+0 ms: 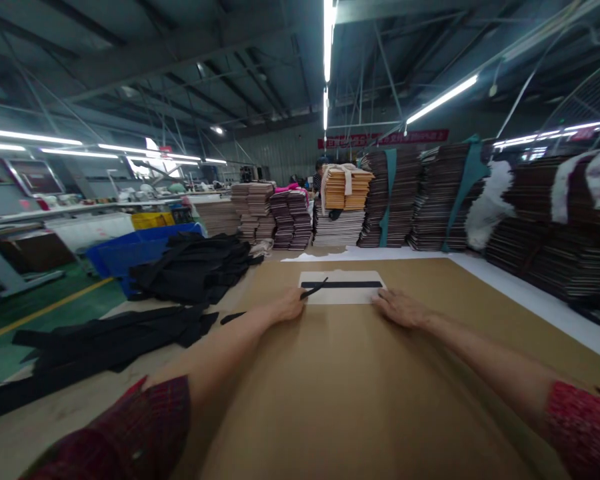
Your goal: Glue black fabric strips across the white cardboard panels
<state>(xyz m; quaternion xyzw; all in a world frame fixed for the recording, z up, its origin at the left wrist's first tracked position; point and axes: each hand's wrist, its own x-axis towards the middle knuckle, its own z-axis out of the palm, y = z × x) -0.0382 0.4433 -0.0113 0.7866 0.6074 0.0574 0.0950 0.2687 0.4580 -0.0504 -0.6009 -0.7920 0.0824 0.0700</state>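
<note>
A white rectangular piece [340, 276] lies on a brown sheet [340, 373] in front of me, with a straight black strip [343, 285] running along it. At its left end, my left hand [287, 305] is closed around a slim, dark, pointed thing [314, 289] that juts up to the right over the white piece; its exact kind is too blurred to tell. My right hand [401, 307] rests at the right end of the piece, fingers stretched out and touching the edge near the strip's end.
Black fabric strips [115, 337] and a larger dark heap [195, 263] lie on the left, beside a blue bin [115, 250]. Tall stacks of dark pieces [390, 197] line the far side, with a yellow stack [347, 188] among them. White sheeting [525, 290] edges the right.
</note>
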